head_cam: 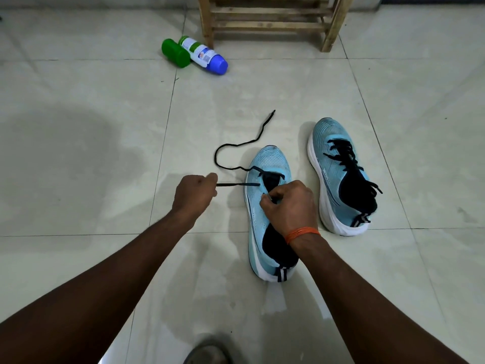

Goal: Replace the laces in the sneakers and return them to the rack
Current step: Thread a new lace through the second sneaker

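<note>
1. Lacing of the near sneaker [267,158] is in hand, with only the lowest eyelets threaded. The far sneaker [330,143] looks fully laced.
2. The left hand [194,193] pinches the dark lace [237,184], drawn taut sideways. The right hand [290,206], fingers curled, pinches the upper at the eyelets.
3. The next move likely calls for feeding a lace end through the following eyelet.
4. Both light-blue sneakers stand on the floor [105,127], well apart from the rack [267,28].

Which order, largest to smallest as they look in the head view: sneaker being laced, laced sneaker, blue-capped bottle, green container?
1. sneaker being laced, nearer the camera, so unsure against the next
2. laced sneaker
3. blue-capped bottle
4. green container; both lie farther off
</note>
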